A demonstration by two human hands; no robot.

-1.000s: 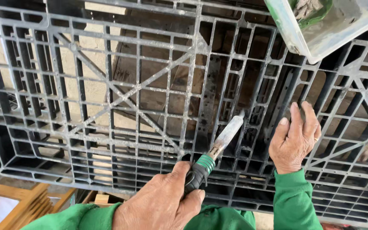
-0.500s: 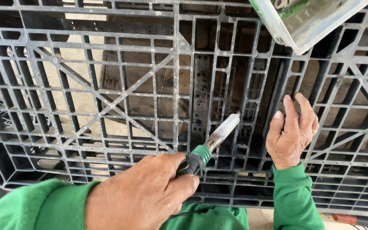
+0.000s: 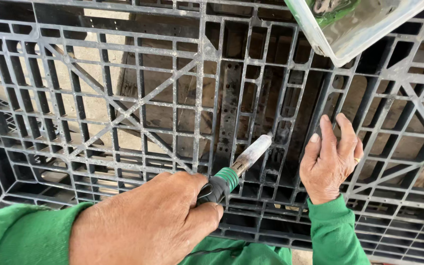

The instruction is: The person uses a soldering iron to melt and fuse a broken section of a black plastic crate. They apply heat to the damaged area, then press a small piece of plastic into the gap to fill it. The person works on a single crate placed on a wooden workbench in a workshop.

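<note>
Nudged forward since earlier: soldering iron [image 3: 244, 162] tip now on pallet [image 3: 123, 113] rib at 12 o'clock | left hand [image 3: 148, 225] fingers clamped on handle | right hand [image 3: 331, 159] fingers together, flat on grid at 3 o'clock | heating contact looks underway.

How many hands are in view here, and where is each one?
2. The left hand is at the bottom centre, gripping a heat tool whose tip meets the black plastic pallet. The right hand rests flat on the pallet's ribs to the right of it. None looks hidden.
</note>
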